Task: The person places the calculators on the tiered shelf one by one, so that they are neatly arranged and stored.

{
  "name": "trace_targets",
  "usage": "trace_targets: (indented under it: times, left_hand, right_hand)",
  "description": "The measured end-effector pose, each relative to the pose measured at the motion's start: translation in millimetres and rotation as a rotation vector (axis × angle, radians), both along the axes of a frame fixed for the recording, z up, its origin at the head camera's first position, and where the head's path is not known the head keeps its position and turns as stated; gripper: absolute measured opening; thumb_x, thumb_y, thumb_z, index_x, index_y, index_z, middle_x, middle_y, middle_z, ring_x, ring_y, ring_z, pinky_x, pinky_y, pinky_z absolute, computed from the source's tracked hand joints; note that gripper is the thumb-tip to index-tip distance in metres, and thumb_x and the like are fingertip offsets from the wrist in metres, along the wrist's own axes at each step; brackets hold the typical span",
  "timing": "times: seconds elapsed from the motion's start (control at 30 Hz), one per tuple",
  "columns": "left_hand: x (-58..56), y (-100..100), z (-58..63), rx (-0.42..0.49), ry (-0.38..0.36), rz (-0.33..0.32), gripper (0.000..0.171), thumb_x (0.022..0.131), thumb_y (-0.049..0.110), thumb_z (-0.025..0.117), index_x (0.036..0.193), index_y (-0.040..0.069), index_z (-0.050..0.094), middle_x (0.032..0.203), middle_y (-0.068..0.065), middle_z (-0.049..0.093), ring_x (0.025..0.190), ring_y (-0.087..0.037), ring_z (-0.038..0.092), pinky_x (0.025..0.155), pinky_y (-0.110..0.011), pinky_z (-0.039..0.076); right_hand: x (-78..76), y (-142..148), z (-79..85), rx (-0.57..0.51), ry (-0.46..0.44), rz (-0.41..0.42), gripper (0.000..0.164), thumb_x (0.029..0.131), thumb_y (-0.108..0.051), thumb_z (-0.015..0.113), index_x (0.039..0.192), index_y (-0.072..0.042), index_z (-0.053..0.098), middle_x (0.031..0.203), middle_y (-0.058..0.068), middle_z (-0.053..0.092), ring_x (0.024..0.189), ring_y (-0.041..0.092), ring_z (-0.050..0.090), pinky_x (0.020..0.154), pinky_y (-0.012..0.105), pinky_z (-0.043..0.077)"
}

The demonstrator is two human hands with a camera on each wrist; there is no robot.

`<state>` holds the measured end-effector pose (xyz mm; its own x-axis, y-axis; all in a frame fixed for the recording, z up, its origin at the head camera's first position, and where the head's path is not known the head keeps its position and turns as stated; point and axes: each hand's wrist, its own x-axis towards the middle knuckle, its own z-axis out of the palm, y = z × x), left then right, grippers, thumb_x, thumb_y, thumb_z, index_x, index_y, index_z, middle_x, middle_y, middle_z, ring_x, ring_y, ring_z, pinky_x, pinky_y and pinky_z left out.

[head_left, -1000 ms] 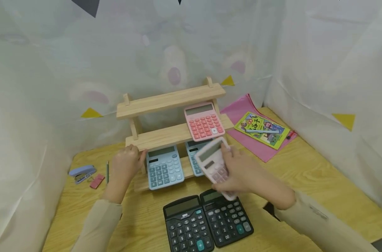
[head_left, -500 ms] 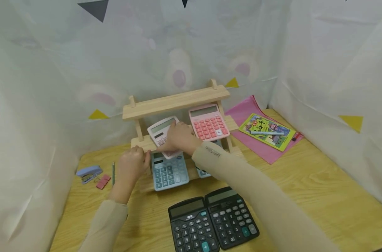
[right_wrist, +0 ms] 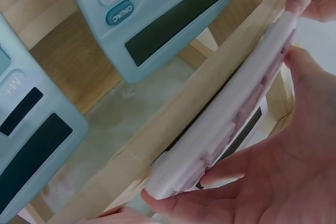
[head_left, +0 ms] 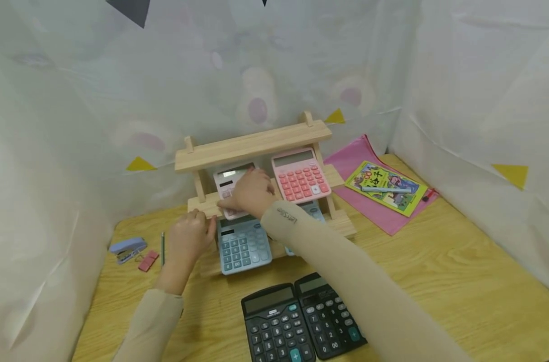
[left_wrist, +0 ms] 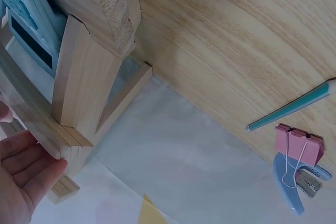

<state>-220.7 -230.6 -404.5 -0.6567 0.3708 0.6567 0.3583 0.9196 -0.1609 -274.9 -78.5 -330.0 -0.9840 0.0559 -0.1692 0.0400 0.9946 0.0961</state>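
Observation:
A small wooden shelf rack (head_left: 252, 146) stands at the back of the table. My left hand (head_left: 190, 234) grips the left end of its middle board, and the left wrist view shows the fingers (left_wrist: 31, 171) wrapped at that end. With my right hand (head_left: 255, 192) I hold a white-and-pink calculator (head_left: 225, 191) by its sides. Its lower edge lies along the front of the middle board in the right wrist view. Beside it leans a pink calculator (head_left: 301, 176). Below lean two blue calculators, the left one (head_left: 244, 251) plain to see, the right one (head_left: 317, 211) partly behind my forearm.
Two black calculators (head_left: 276, 322) lie on the table in front of the rack. To the left are a blue stapler (head_left: 127, 245), a pink binder clip (head_left: 148, 261) and a green pencil (head_left: 163, 249). A pink zip pouch (head_left: 374, 218) bearing a booklet (head_left: 401, 203) and pen lies right.
My right hand has carried the white-and-pink calculator leftward from the front right onto the middle board, then settled it back against the rack. The left hand keeps its hold on the board.

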Motion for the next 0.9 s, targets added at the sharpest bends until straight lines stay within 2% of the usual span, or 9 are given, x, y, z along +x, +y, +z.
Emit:
trace_targets:
  times: [0.27, 0.37, 0.47, 0.57, 0.63, 0.73, 0.83, 0.9]
  left_hand:
    - [0.0, 3.7, 0.5, -0.002, 0.010, -0.014, 0.038, 0.084, 0.026, 0.061, 0.056, 0.002, 0.051, 0.055, -0.011, 0.056, 0.042, -0.022, 0.049, 0.036, -0.030, 0.036]
    - [-1.0, 4.2, -0.5, 0.000, 0.014, -0.025, 0.038, 0.084, 0.026, 0.061, 0.057, 0.002, 0.051, 0.055, -0.011, 0.056, 0.043, -0.022, 0.049, 0.036, -0.030, 0.037]
    - [-1.6, 3.9, -1.4, 0.002, 0.009, -0.037, 0.037, 0.084, 0.025, 0.062, 0.058, 0.001, 0.052, 0.056, -0.011, 0.056, 0.043, -0.022, 0.050, 0.037, -0.031, 0.038]
    - [-1.1, 2.2, -1.5, 0.009, -0.001, -0.041, 0.036, 0.082, 0.025, 0.064, 0.059, 0.000, 0.053, 0.057, -0.011, 0.056, 0.044, -0.022, 0.049, 0.037, -0.031, 0.039]
    - [-0.4, 0.4, -1.2, 0.008, -0.006, -0.040, 0.035, 0.081, 0.024, 0.065, 0.059, 0.000, 0.053, 0.057, -0.011, 0.056, 0.043, -0.021, 0.048, 0.037, -0.030, 0.038]
    - [0.3, -2.6, -0.7, -0.004, -0.013, -0.032, 0.035, 0.081, 0.025, 0.066, 0.060, 0.000, 0.054, 0.056, -0.010, 0.056, 0.042, -0.018, 0.045, 0.035, -0.029, 0.037]
    - [0.6, -6.1, -0.3, -0.005, -0.028, -0.033, 0.036, 0.083, 0.025, 0.066, 0.061, 0.000, 0.056, 0.058, -0.010, 0.058, 0.041, -0.018, 0.045, 0.035, -0.028, 0.037]
    - [0.9, -8.6, 0.2, 0.009, -0.036, -0.037, 0.035, 0.083, 0.027, 0.067, 0.064, -0.001, 0.059, 0.062, -0.012, 0.063, 0.043, -0.021, 0.050, 0.037, -0.030, 0.040]
  right_hand:
    - [2.9, 2.1, 0.6, 0.056, 0.022, -0.018, 0.127, 0.064, -0.093, 0.025, 0.146, 0.003, 0.012, 0.128, 0.030, 0.043, 0.098, 0.030, 0.056, 0.060, 0.036, 0.054]
    - [4.1, 2.9, -0.6, 0.080, 0.013, -0.023, 0.126, 0.064, -0.093, 0.021, 0.146, 0.002, 0.011, 0.136, 0.030, 0.040, 0.095, 0.031, 0.060, 0.065, 0.036, 0.055]
    - [6.4, 3.6, -1.6, 0.084, 0.007, -0.029, 0.123, 0.066, -0.092, 0.017, 0.147, 0.000, 0.010, 0.146, 0.029, 0.028, 0.108, 0.034, 0.058, 0.072, 0.037, 0.055]
    - [17.8, 8.3, -0.9, 0.075, 0.052, 0.045, 0.118, 0.070, -0.089, 0.017, 0.146, 0.001, 0.013, 0.149, 0.029, 0.022, 0.123, 0.037, 0.049, 0.075, 0.035, 0.056]
    - [36.7, 16.5, 1.8, 0.045, 0.104, 0.135, 0.114, 0.072, -0.087, 0.020, 0.146, 0.000, 0.018, 0.148, 0.028, 0.025, 0.125, 0.036, 0.048, 0.072, 0.033, 0.057]
    - [83.6, 41.0, 7.9, -0.014, 0.176, 0.297, 0.107, 0.075, -0.083, 0.029, 0.142, 0.001, 0.029, 0.141, 0.025, 0.040, 0.116, 0.032, 0.055, 0.069, 0.031, 0.057]
    - [138.9, 79.4, 3.0, -0.107, 0.157, 0.386, 0.098, 0.078, -0.077, 0.040, 0.139, 0.001, 0.036, 0.137, 0.022, 0.047, 0.116, 0.032, 0.055, 0.077, 0.038, 0.056]
    - [168.6, 108.9, -12.2, -0.179, 0.099, 0.391, 0.095, 0.079, -0.072, 0.046, 0.138, 0.001, 0.037, 0.140, 0.024, 0.042, 0.124, 0.035, 0.048, 0.091, 0.043, 0.051]
